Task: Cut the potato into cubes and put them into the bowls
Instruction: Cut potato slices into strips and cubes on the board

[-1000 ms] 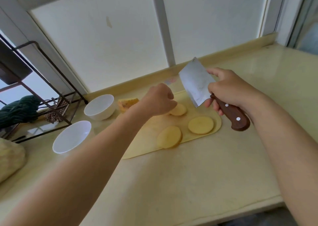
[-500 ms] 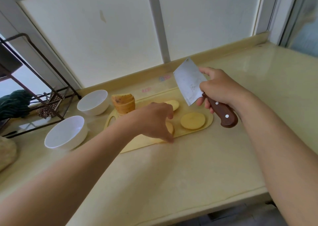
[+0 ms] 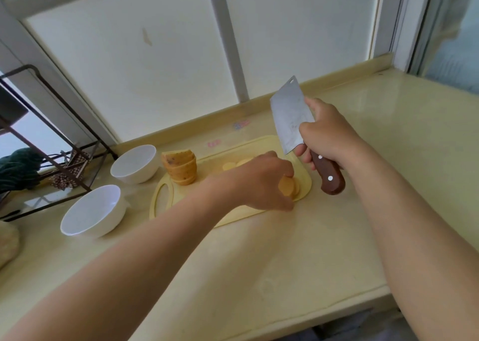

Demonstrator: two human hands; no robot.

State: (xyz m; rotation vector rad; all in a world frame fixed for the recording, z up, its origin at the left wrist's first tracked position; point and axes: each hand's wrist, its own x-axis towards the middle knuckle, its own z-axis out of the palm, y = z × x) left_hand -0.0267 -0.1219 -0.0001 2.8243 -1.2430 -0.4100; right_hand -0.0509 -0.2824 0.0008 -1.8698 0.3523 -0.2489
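The left hand's fingers curl over a round potato slice, pinching it at the right end of the cutting board; the slice is tilted up on edge, and the rim of another flat slice shows just beneath it. The thumb reaches down to the near edge of the board. Behind the knuckles, 2 more pale slices lie flat on the board, partly hidden by the hand. The right hand is wrapped tightly round the brown wooden handle of a cleaver, fingers clamped below and thumb against the blade's side; the blade is lifted clear of the board, tip pointing up and away toward the window. At the left end of the board stands the uncut part of the potato, skin on, with slices leaning against it. To the left of the board, on the yellow counter, sit 2 white bowls: the far bowl just beside the potato, the near bowl closer to the camera. A dark metal rack stands farther left, with a green cloth behind it.
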